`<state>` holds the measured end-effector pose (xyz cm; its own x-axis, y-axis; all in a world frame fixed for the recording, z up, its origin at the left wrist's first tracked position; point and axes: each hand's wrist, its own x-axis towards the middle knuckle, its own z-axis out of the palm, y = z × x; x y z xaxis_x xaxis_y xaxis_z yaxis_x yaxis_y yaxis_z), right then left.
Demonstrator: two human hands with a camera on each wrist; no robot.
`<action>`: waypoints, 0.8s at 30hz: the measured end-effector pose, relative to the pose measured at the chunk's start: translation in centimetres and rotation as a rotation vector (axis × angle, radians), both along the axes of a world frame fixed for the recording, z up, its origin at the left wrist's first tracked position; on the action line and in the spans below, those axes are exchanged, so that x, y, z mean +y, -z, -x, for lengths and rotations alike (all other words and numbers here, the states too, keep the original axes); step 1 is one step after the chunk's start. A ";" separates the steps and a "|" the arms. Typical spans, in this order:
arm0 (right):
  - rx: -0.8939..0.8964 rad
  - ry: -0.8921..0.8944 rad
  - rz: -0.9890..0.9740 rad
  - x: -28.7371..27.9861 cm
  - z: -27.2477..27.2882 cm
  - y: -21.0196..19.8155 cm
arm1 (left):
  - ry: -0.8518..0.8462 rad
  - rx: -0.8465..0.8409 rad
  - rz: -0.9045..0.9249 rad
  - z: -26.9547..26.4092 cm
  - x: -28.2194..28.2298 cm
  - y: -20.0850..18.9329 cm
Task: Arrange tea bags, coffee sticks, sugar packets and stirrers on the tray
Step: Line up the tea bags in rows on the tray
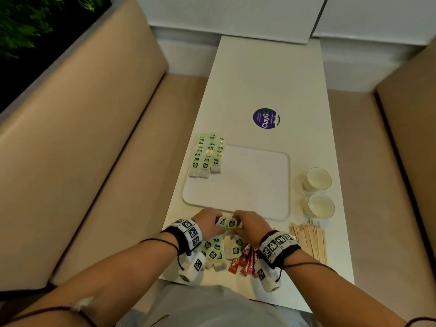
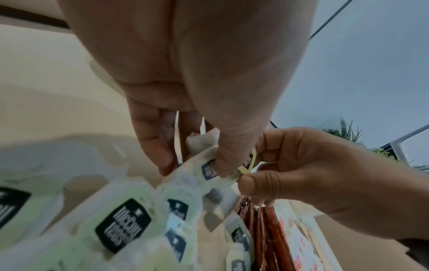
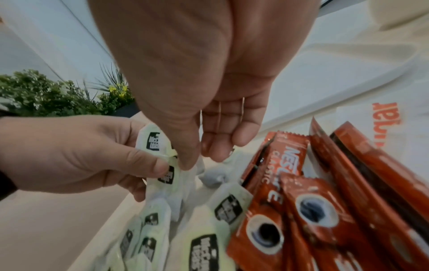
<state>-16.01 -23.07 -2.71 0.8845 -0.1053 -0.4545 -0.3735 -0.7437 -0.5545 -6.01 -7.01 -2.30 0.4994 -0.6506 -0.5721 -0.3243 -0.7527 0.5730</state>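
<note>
1. Tea bags point(image 1: 206, 156) laid in overlapping rows on the far left corner of the tray point(image 1: 254, 185), long axes running near to far; loose pile point(image 1: 218, 250) heaped at the near edge of the table point(image 1: 266, 74), just short of the tray's near rim.
2. Left hand point(image 1: 207, 221) curled, thumb and fingers pinching a small held bunch point(image 1: 228, 223) of tea bags above the pile, just before the tray's near edge.
3. Right hand point(image 1: 250, 224) pinching the same bunch from the other side, thumb on a pale green tag; both hands equally near, with the laid rows ahead and slightly left, so probably a forward carry favouring the left hand.
4. Coffee sticks point(image 1: 245, 261) fanned at the near edge, right of the pile, partly under the right wrist.
5. Sugar packets point(image 3: 380, 117) likely the white, orange-printed sachets beyond the sticks; hard to confirm.
6. Stirrers point(image 1: 311, 240) bundled near the right edge, pointing near to far, with two cups point(image 1: 318, 192) beyond them beside the tray.
</note>
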 end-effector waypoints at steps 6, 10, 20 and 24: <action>-0.081 0.095 -0.121 -0.5 -0.6 -1.6 | -0.067 0.100 0.080 -0.8 0.7 -0.9; -0.120 0.137 -0.214 -1.0 -0.9 -2.3 | -0.199 0.231 0.174 -1.2 1.2 -1.5; -0.191 0.231 -0.304 -1.3 -1.9 -4.1 | -0.514 0.469 0.340 -1.5 2.4 -2.5; -0.197 0.238 -0.307 -1.1 -2.2 -4.7 | -0.661 0.568 0.435 -1.2 2.8 -2.9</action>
